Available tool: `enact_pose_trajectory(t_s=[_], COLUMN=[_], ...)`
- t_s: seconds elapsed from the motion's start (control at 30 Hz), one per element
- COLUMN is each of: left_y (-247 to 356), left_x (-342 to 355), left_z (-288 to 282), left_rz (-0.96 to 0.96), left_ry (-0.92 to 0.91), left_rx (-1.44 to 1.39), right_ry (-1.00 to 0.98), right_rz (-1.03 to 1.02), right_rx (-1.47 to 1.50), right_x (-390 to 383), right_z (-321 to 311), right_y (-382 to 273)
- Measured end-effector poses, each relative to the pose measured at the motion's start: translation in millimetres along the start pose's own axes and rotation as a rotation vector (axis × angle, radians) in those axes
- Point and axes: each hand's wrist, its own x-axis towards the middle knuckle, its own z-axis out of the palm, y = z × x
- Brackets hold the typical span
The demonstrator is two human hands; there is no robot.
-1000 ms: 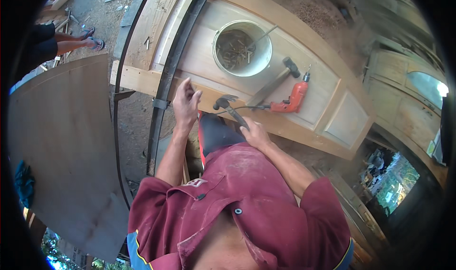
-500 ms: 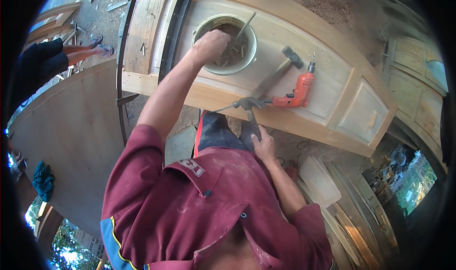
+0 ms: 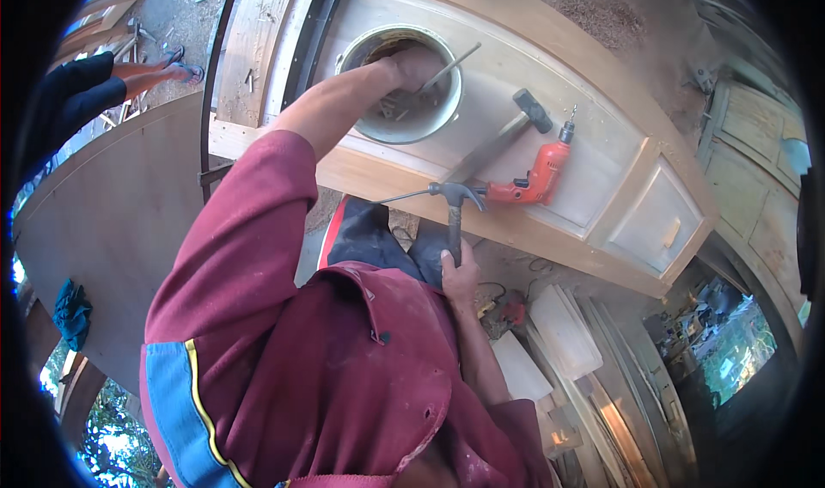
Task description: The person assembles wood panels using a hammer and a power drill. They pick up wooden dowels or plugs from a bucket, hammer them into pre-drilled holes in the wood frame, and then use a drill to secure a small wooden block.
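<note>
My left hand (image 3: 418, 65) is down inside a pale round bucket (image 3: 458, 101). Its fingers are hidden among the short stick-like pieces (image 3: 395, 106) in there. Beside that hand, a thin stick (image 3: 460, 61) leans out over the rim. My right hand (image 3: 461, 273) is wrapped round the handle of a claw hammer (image 3: 455, 217), head up, by the near edge of the panelled wooden door (image 3: 516, 222). A thin dark rod or cord (image 3: 404, 198) runs left from beside the hammer head; I cannot tell which.
On the door lie a sledgehammer (image 3: 507, 136) and a red power drill (image 3: 541, 174). A dark metal bar (image 3: 314, 45) crosses it at left. A large curved board (image 3: 112, 196) stands on the left, near another person's legs (image 3: 129, 80). Planks (image 3: 601, 385) are stacked at lower right.
My left hand has gone deeper into the bucket, its fingers now out of sight. My right hand and the claw hammer have shifted slightly, with the handle now more upright.
</note>
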Motion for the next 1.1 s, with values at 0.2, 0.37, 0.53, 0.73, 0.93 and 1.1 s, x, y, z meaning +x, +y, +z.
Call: enact_pose_trajectory(t_s=[0.2, 0.37, 0.53, 0.73, 0.93, 1.1], left_y=[-15.4, -11.9, -7.5, 10.2, 24.7, 39.9], left_x=[15.3, 11.7, -4.8, -31.2, -63.6, -94.1], left_z=[33.7, 30.3, 25.1, 0.2, -9.6, -14.9], left_rz=[0.235, 0.282, 0.187, -0.115, -0.186, -0.163], left_ry=[-0.002, -0.029, 0.164, 0.113, 0.252, 0.496], left_rx=[0.302, 0.351, 0.141, -0.2, -0.487, -0.789], right_ry=[-0.036, -0.049, -0.027, 0.001, -0.018, -0.052], right_rz=[0.004, 0.046, -0.026, -0.127, -0.197, -0.306], right_rx=[0.047, 0.073, 0.079, 0.014, -0.043, -0.084], right_x=[2.8, 8.1, 12.0, 13.1, 15.5, 20.6], right_z=[3.3, 3.4, -1.2, -18.0, -36.4, -44.5], right_y=[1.5, 2.9, 13.2, -6.3, -22.2, -18.1])
